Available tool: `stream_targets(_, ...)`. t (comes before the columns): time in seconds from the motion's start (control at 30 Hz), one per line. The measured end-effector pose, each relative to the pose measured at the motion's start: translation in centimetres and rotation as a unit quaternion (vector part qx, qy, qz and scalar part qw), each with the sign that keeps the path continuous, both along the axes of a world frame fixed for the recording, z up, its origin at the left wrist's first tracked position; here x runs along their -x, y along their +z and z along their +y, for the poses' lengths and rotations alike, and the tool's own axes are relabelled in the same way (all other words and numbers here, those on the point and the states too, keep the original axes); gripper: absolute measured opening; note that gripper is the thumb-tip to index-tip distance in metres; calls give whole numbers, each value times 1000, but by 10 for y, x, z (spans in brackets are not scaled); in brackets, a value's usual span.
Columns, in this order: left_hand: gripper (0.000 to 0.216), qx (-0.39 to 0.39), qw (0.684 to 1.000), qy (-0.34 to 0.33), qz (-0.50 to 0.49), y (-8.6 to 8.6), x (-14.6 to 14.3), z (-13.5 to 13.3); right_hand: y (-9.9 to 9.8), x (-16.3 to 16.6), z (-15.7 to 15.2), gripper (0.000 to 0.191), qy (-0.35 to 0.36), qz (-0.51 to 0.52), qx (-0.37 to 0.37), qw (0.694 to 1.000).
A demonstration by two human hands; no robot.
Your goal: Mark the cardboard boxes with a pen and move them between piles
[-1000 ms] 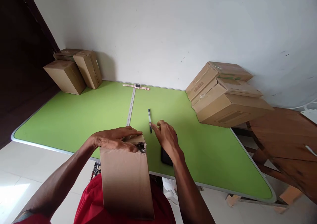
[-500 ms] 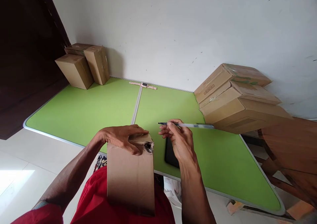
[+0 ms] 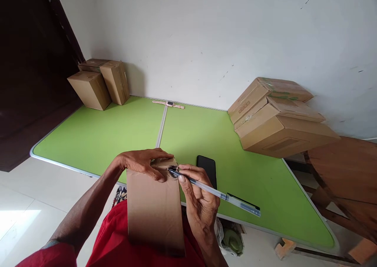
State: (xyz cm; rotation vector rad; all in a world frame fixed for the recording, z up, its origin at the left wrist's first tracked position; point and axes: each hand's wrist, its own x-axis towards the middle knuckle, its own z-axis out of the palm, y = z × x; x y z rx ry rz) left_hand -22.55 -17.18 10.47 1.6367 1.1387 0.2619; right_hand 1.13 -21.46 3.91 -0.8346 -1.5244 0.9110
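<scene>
A brown cardboard box [image 3: 154,212] rests against my red clothing at the table's near edge. My left hand [image 3: 144,162] grips its top end, thumb on the face towards me and fingers over the upper edge. At the box's upper right corner is a black scribbled patch [image 3: 173,172] around what looks like a dark hole. My right hand [image 3: 200,196] pinches a clear-barrelled pen [image 3: 210,189], its cap stuck on the rear end. The pen's tip meets the black patch.
A black phone [image 3: 207,168] lies on the green table [image 3: 118,133] just beyond my right hand. A pink-strapped watch [image 3: 170,103] lies by the wall. Cardboard boxes stand at the back left [image 3: 91,88] and, several together, at the right [image 3: 279,121].
My right hand has come down and left, bringing the pen from above the table onto the box's black patch. My left hand keeps its hold on the box.
</scene>
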Motion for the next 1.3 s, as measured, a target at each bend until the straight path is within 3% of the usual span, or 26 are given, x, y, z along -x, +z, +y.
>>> stream_targets(0.33, 88, 5, 1000, 13, 10, 1, -1, 0, 10, -7, 6, 10, 8, -78, -37, 996)
stream_targets(0.6, 85, 4, 1000, 16, -4, 2, -1, -2, 22, -21, 10, 13, 47, -28, 37, 998)
stream_targets(0.73, 84, -4, 1000, 13, -1, 1, 0, -2, 27, -30, 51, 32, -3, -39, 118, 992)
stream_targets(0.87, 87, -11, 1000, 6, 8, 0, 2, -3, 17, -24, 121, 29, 23, -260, 241, 935)
stream_targets(1.0, 89, -5, 1000, 14, -2, 1, 3, -5, -6, 5, 170, 25, 34, -425, 290, 857)
stream_targets(1.13, 90, 8, 1000, 25, -4, 2, 2, -7, -24, 27, 180, 37, 28, -523, 292, 800)
stream_targets(1.3, 90, 5, 1000, 30, 5, 4, 1, -7, -25, 33, 177, 38, 20, -568, 281, 773)
